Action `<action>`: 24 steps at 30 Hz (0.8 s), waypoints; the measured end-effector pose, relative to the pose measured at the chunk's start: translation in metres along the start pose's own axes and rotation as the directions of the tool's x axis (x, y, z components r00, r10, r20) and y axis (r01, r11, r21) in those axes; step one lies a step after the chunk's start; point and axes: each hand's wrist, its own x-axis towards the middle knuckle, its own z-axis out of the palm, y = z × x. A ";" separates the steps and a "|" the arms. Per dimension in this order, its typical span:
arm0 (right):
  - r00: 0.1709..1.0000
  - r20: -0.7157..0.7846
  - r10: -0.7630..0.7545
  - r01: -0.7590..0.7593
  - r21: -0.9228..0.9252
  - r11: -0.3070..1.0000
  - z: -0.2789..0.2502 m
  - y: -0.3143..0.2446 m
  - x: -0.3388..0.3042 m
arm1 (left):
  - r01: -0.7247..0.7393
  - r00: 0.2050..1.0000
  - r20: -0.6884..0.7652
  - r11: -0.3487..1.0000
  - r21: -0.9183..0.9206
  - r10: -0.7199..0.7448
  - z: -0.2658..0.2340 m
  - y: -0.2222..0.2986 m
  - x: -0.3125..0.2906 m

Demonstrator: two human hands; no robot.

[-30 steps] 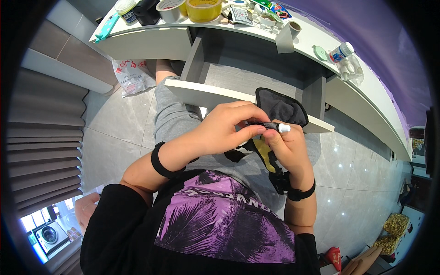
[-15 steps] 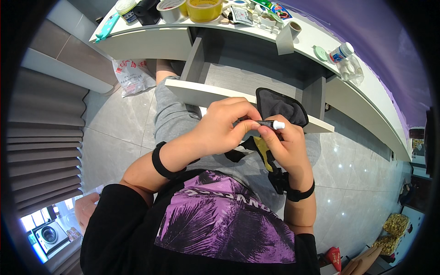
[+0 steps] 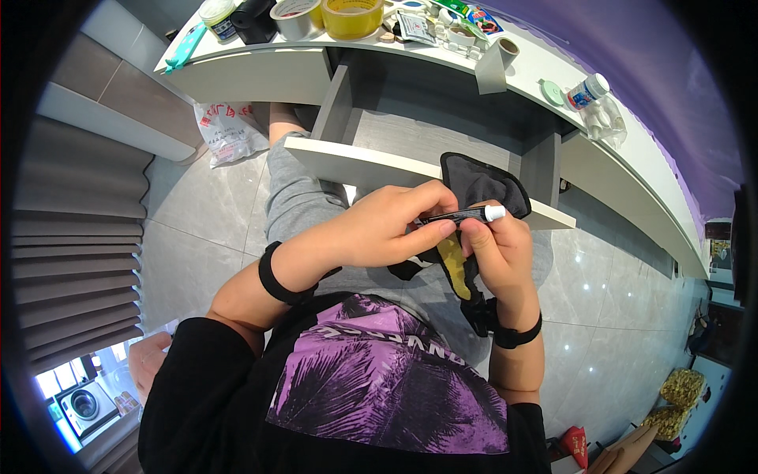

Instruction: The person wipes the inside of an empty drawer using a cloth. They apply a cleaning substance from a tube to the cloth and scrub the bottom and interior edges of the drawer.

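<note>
My left hand (image 3: 395, 225) pinches a slim black tube with a white cap (image 3: 462, 214) between thumb and fingers. At its capped end, my right hand (image 3: 505, 249) is closed round the tube too, thumb beneath the cap. The tube lies nearly level, its cap pointing right. Just beyond my hands, a dark grey cloth piece with black edging (image 3: 483, 186) leans over the front of an open drawer (image 3: 371, 162). A black and yellow strip of fabric (image 3: 452, 265) hangs below my hands over my lap; its upper part is hidden.
On the curved white desk (image 3: 292, 59) stand tape rolls (image 3: 353, 17), a cardboard tube (image 3: 505, 55), a small bottle (image 3: 588, 91) and a jar (image 3: 217, 17). A white plastic bag (image 3: 229, 134) rests on the floor to the left, not far from a pleated curtain (image 3: 75, 245).
The tube has shifted slightly right and more of its black body shows between my hands. My left hand has lowered a little; my right thumb has moved nearer the cap.
</note>
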 end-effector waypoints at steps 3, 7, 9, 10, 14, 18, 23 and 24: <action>0.999 0.028 -0.028 0.028 -0.023 0.999 -0.002 0.000 0.000 | -0.023 1.000 -0.006 1.000 -0.021 0.023 0.000 -0.002 0.001; 0.999 0.051 0.007 -0.008 0.019 1.000 -0.002 -0.002 -0.002 | -0.162 0.981 0.131 0.972 0.169 0.141 -0.004 -0.008 0.002; 0.998 0.056 0.014 -0.016 0.025 1.000 -0.001 -0.002 -0.002 | -0.170 0.978 0.144 0.974 0.148 0.149 -0.005 -0.007 0.002; 0.998 0.060 0.022 -0.024 0.030 0.999 -0.001 -0.002 -0.001 | -0.187 0.975 0.145 0.972 0.143 0.166 -0.006 -0.005 0.002; 0.998 0.064 0.000 -0.001 0.023 1.000 -0.001 -0.005 0.000 | -0.282 0.955 0.129 0.950 0.137 0.266 -0.008 -0.004 0.001; 0.984 0.179 -0.018 0.020 -0.012 1.000 -0.004 -0.007 0.002 | -0.339 0.939 0.093 0.936 0.089 0.331 -0.007 -0.006 0.001; 0.971 0.239 0.011 -0.018 0.029 0.999 -0.003 -0.012 0.003 | -0.314 0.945 0.097 0.949 0.011 0.312 -0.006 -0.006 0.000; 0.970 0.241 0.021 -0.031 0.036 0.999 -0.003 -0.012 0.003 | -0.314 0.945 0.097 0.949 0.012 0.312 -0.005 -0.005 0.000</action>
